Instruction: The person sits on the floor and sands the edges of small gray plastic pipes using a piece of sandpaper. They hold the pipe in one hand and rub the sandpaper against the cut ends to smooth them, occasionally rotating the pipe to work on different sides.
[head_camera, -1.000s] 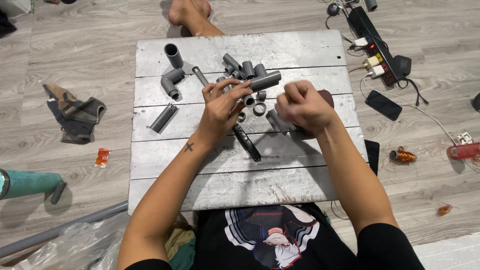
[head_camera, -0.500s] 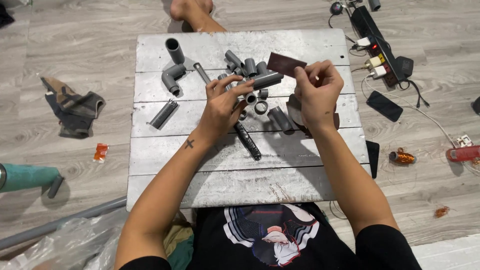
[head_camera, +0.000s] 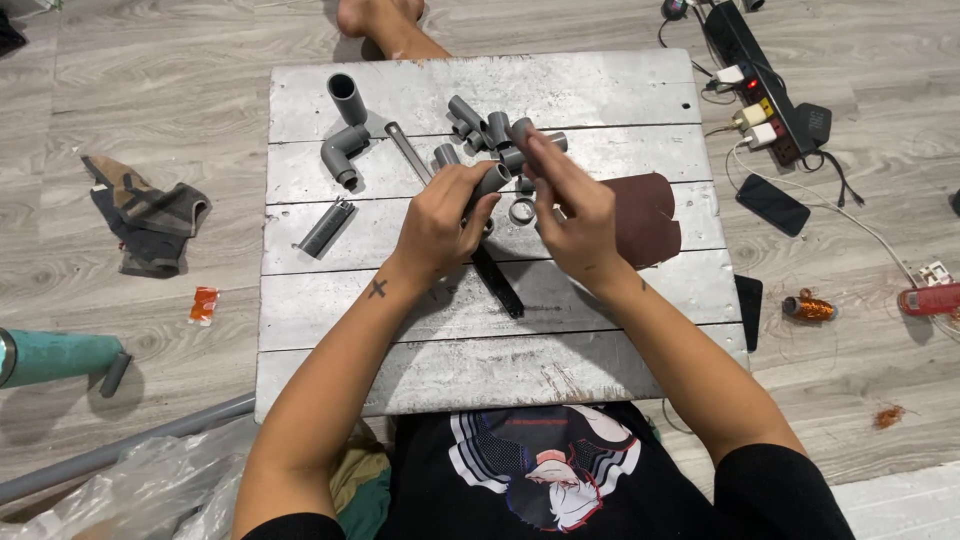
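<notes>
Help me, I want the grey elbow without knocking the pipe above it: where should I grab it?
Take the elbow by its lower arm, coming from the left. That arm points down toward bare board, while its upper end sits close to the pipe and a metal rod lies to its right.

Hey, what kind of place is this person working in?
Probably a home floor used as a makeshift workshop: a low whitewashed plank board on grey wood-look flooring, short grey plastic pipe pieces scattered on it, and a black power strip with plugs alongside.
</notes>
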